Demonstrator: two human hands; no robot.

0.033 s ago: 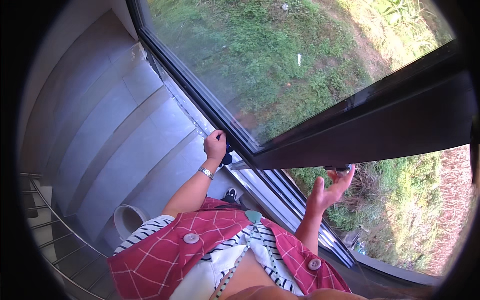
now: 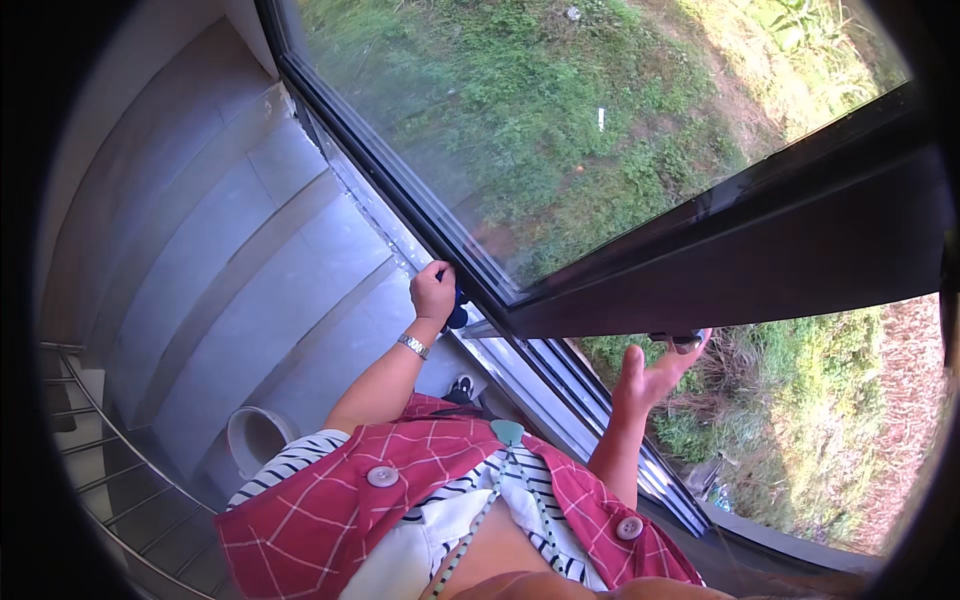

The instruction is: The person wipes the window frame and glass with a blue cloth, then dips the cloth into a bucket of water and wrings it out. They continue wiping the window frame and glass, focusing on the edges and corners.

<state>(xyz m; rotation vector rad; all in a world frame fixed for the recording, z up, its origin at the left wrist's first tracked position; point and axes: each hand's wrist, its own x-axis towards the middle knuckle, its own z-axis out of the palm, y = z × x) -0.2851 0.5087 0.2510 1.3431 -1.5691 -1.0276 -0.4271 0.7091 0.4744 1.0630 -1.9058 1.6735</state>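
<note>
My left hand [image 2: 433,292] is closed on a dark blue cloth [image 2: 458,312], mostly hidden behind the fist, beside the lower corner of the dark window frame [image 2: 400,205]. A metal watch is on that wrist. To the right, my right hand [image 2: 650,382] is raised at the edge of the dark window sash [image 2: 730,255]. Its thumb stands apart and its fingers reach up to a small metal latch [image 2: 686,341] under the sash, their tips at it. The window glass [image 2: 520,130] spans the upper middle.
Sill tracks [image 2: 590,395] run diagonally past my body. Grey stair steps [image 2: 290,280] drop away at the left, with a white bucket [image 2: 258,440] and a metal railing [image 2: 130,450] lower down. Beyond the opening at the right is a grassy slope [image 2: 800,420].
My right hand's fingers have shifted slightly at the latch and show closer together. My left hand stays on the cloth, moved barely to the right.
</note>
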